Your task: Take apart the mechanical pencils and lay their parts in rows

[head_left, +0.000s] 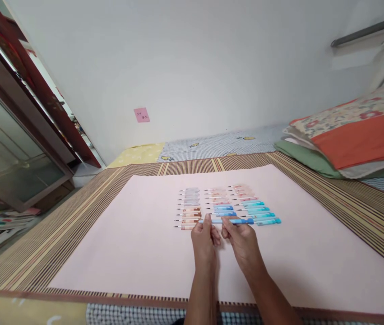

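Note:
My left hand (pixel 202 237) and my right hand (pixel 242 237) hold a slim blue pencil (pixel 247 221) level between them, just above the near edge of the laid-out rows. Left fingers pinch its left end; right fingers grip near the middle, and the darker blue end sticks out to the right. Beyond my hands lie three columns of similar pencils, dark tips to the left: grey ones (pixel 192 195) above brown ones (pixel 192 210), pale pink ones (pixel 216 193) above blue ones (pixel 224 208), and more pink ones (pixel 244 189) above teal ones (pixel 257 210). My hands partly hide the nearest ones.
A large pale pink sheet (pixel 117 253) lies on a striped mat (pixel 86 203) over a bed. Folded bedding (pixel 361 140) is piled at the right against the white wall. A pink note (pixel 141 114) is stuck to that wall. A glass-paned door (pixel 12 144) stands at left.

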Available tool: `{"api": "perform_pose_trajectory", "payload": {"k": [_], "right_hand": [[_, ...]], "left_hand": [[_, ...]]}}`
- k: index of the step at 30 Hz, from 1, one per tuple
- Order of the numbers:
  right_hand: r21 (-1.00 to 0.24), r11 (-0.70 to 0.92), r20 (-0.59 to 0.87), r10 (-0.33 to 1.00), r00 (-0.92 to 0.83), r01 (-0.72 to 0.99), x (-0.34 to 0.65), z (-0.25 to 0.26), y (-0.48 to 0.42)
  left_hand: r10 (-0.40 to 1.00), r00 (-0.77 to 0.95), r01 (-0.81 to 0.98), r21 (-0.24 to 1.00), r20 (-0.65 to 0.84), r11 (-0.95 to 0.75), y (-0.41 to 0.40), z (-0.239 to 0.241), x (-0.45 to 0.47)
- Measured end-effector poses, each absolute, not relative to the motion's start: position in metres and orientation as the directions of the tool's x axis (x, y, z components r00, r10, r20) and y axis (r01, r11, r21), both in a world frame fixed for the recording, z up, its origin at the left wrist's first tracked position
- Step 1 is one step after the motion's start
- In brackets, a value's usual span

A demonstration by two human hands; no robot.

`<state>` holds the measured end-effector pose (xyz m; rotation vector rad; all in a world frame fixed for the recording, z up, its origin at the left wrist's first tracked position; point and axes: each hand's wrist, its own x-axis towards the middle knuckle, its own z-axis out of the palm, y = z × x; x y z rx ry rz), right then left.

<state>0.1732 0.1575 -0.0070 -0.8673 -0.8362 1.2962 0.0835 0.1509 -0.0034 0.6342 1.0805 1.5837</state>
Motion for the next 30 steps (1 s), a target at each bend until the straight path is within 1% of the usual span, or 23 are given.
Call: {"api": "perform_pose_trajectory", "payload": {"k": [2,6,8,10,12,14,17,19,21,24,26,30], "right_hand": [[-0.895,0.058,0.008,0.993,0.114,-0.442,0.174,-0.009,0.159],[-0.850,0.035,-0.020,0.995,0.099,-0.526,0.177,-0.010,0.160],[-0.829,0.029,-0.025,0.996,0.090,-0.558,0.178,-0.008,0.160],[-0.823,0.018,-0.029,0.997,0.074,-0.568,0.179,-0.006,0.159],[-0.821,0.012,-0.029,0.998,0.063,-0.570,0.178,-0.005,0.159],[-0.823,0.009,-0.029,0.998,0.058,-0.568,0.178,-0.005,0.159],[-0.829,0.013,-0.029,0.997,0.068,-0.559,0.179,-0.005,0.158],[-0.829,0.019,-0.027,0.997,0.074,-0.559,0.179,-0.005,0.158],[-0.828,0.015,-0.026,0.998,0.065,-0.560,0.180,-0.005,0.157],[-0.828,-0.003,-0.039,0.998,0.052,-0.561,0.179,-0.005,0.157],[-0.820,-0.018,-0.056,0.997,0.049,-0.571,0.178,-0.005,0.157],[-0.792,-0.036,-0.067,0.997,0.028,-0.610,0.178,-0.005,0.158]], "left_hand": [[0.951,-0.269,-0.477,0.879,-0.152,0.005,0.149,-0.001,0.083],[0.983,-0.175,-0.593,0.803,-0.064,-0.053,0.146,0.008,0.079],[0.989,-0.141,-0.607,0.793,-0.034,-0.059,0.147,0.009,0.077],[0.983,-0.177,-0.562,0.825,-0.052,-0.058,0.149,0.005,0.076],[0.962,-0.251,-0.501,0.865,-0.109,-0.033,0.151,0.001,0.076],[0.948,-0.285,-0.491,0.871,-0.141,-0.018,0.151,0.000,0.076],[0.977,-0.191,-0.585,0.810,-0.090,-0.039,0.148,0.005,0.076],[0.990,-0.129,-0.616,0.787,-0.056,-0.036,0.147,0.007,0.075],[0.986,-0.152,-0.572,0.820,-0.068,-0.032,0.148,0.004,0.075],[0.956,-0.262,-0.449,0.894,-0.135,0.003,0.151,-0.001,0.076],[0.950,-0.278,-0.421,0.907,-0.142,0.012,0.151,-0.001,0.076],[0.991,-0.134,-0.547,0.835,-0.028,-0.050,0.147,0.008,0.076]]}}
